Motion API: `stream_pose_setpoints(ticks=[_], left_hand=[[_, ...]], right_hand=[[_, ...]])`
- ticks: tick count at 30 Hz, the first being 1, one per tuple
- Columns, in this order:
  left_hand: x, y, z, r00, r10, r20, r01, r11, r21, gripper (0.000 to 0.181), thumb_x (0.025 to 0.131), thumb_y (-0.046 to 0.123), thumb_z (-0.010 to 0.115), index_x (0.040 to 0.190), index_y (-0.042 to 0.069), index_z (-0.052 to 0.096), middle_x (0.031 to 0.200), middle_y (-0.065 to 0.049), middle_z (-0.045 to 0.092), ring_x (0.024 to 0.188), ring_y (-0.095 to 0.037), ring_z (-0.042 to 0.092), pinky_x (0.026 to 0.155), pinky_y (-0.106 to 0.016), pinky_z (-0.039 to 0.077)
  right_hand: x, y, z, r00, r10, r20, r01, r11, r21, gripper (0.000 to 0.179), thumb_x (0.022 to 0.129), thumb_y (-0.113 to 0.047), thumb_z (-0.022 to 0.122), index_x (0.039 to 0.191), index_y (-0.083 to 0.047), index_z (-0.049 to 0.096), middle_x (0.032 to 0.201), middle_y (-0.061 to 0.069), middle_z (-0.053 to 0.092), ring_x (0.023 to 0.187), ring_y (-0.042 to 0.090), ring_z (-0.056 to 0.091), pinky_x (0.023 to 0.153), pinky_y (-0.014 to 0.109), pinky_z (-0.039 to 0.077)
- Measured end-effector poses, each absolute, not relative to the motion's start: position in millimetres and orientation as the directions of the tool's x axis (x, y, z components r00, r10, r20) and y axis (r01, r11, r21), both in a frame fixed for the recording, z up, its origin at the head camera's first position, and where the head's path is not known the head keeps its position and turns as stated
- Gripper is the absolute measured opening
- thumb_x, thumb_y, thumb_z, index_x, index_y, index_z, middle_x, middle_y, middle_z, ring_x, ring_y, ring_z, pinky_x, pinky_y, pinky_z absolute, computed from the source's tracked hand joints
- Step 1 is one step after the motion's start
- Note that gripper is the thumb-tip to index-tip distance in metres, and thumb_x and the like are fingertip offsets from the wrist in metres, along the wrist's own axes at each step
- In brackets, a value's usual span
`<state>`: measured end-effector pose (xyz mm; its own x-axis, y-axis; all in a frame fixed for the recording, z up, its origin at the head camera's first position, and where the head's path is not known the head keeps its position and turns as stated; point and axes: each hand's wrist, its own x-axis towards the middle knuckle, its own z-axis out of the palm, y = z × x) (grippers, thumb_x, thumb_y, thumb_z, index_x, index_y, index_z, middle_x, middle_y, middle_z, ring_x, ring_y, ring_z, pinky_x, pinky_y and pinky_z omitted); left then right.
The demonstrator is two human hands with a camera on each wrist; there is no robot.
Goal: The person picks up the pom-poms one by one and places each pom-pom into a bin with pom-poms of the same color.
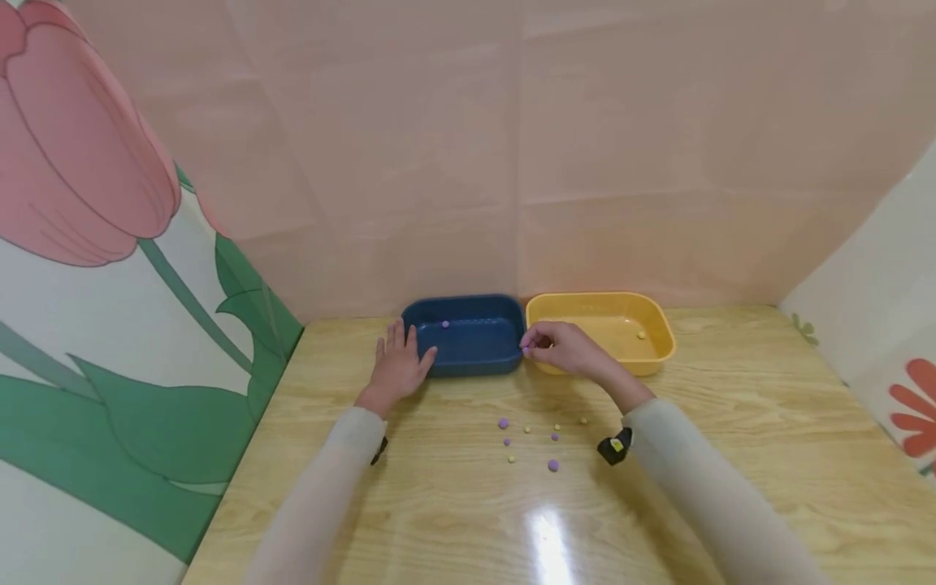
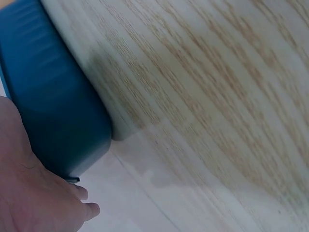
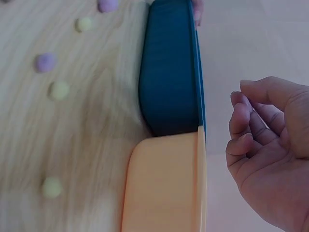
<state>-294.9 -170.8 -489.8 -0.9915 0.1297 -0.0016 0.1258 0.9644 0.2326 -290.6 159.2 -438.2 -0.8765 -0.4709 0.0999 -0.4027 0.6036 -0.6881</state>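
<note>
My left hand (image 1: pixel 398 367) lies with fingers spread over the left end of a blue plastic basin (image 1: pixel 468 367); the left wrist view shows it along the blue wall (image 2: pixel 58 92). Above the place where the blue and yellow basins meet, my right hand (image 1: pixel 566 348) pinches a small purple ball (image 1: pixel 525 349) between thumb and fingertips. In the right wrist view that hand (image 3: pixel 270 145) is higher than the rims, its ball hidden by the fingers. One purple ball (image 1: pixel 445 324) sits inside the blue basin. A yellow ball (image 1: pixel 641 335) is in the yellow basin (image 1: pixel 661 357).
On the wooden table (image 1: pixel 439 504), several small balls lie scattered in front of the basins, among them a purple one (image 1: pixel 553 465) and a yellow one (image 1: pixel 511 460). Behind the basins rises a pink-covered wall (image 1: pixel 409 162). A tulip-patterned panel (image 1: pixel 168 406) borders the left side.
</note>
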Motion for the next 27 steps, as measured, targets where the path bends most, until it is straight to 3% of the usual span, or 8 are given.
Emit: stream_pose_setpoints(ticks=[7,14,27], left_hand=[[-297.0,-169.6,-489.9,-0.992,0.128,-0.007,0.123,0.969,0.215,0.079,0.107,0.057,0.025,0.161,0.001,0.017,0.168,-0.025,0.002,0.155,-0.04,0.0,0.123,-0.057,0.006],[-297.7,-170.6,-491.5,-0.992,0.122,-0.014,0.117,0.974,0.194,0.079,0.107,0.058,0.023,0.161,0.001,0.018,0.168,-0.024,0.001,0.156,-0.04,0.001,0.124,-0.057,0.007],[-300.3,-170.5,-493.8,-0.992,0.118,-0.035,0.107,0.97,0.219,0.077,0.108,0.056,0.027,0.162,0.002,0.015,0.168,-0.023,-0.004,0.156,-0.038,-0.005,0.124,-0.056,0.004]], right_hand=[[-304.9,138.0,-432.5,-0.882,-0.468,0.06,-0.361,0.588,-0.724,0.008,0.096,-0.016,0.07,0.103,-0.01,0.071,0.09,0.001,0.067,0.084,0.018,0.059,0.077,0.032,0.048],[-319.5,121.8,-430.9,-0.895,-0.444,0.027,-0.322,0.603,-0.73,0.013,0.097,-0.017,0.068,0.106,-0.007,0.07,0.094,0.005,0.068,0.084,0.02,0.059,0.071,0.031,0.049],[-344.7,104.8,-432.7,-0.917,-0.399,0.006,-0.277,0.626,-0.729,0.017,0.097,-0.018,0.068,0.108,-0.005,0.07,0.098,0.007,0.069,0.089,0.022,0.062,0.08,0.034,0.05]])
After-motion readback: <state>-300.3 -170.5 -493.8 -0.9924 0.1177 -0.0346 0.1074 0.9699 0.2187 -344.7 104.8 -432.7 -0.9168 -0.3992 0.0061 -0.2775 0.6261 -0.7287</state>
